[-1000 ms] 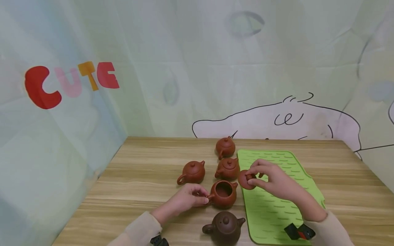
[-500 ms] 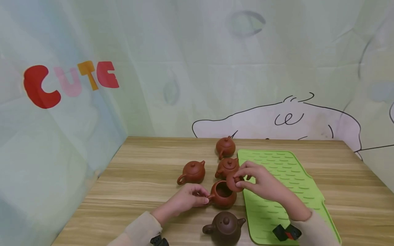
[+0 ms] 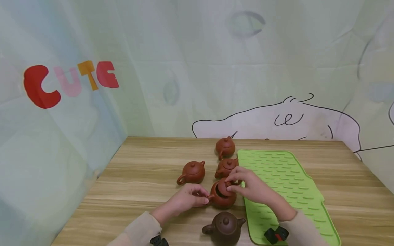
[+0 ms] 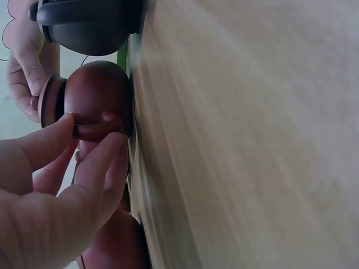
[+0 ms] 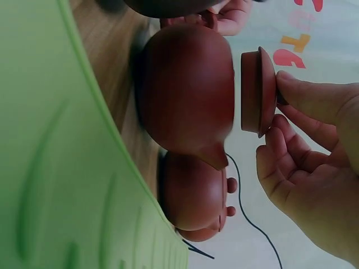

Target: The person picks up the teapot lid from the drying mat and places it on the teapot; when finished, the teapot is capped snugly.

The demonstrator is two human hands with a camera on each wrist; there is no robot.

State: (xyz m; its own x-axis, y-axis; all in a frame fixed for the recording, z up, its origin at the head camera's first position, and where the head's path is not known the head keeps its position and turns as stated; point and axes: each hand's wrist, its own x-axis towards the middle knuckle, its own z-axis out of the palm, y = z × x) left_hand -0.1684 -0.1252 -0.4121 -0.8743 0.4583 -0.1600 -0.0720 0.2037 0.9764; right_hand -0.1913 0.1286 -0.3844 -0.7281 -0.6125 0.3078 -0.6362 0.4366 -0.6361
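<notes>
In the head view an open red-brown teapot [image 3: 222, 202] stands on the wooden table, its spout toward the upper right. My left hand [image 3: 191, 197] pinches its handle [image 4: 95, 130] between thumb and fingers. My right hand [image 3: 250, 184] holds the teapot's lid [image 3: 222, 188] by its knob, over the opening. The right wrist view shows a small gap between the lid [image 5: 259, 92] and the pot's rim. Dark space inside the pot shows at the lid's near left side.
A dark brown teapot [image 3: 227, 228] stands just nearer. Lidded red-brown teapots stand at the left [image 3: 194, 172], directly behind [image 3: 227, 166] and farther back [image 3: 225, 147]. A green ridged mat [image 3: 295, 191] lies to the right. A printed curtain [image 3: 184, 68] hangs behind the table.
My right hand has carried the lid leftward from above the green mat to over the open teapot. The left hand has stayed at the handle.
</notes>
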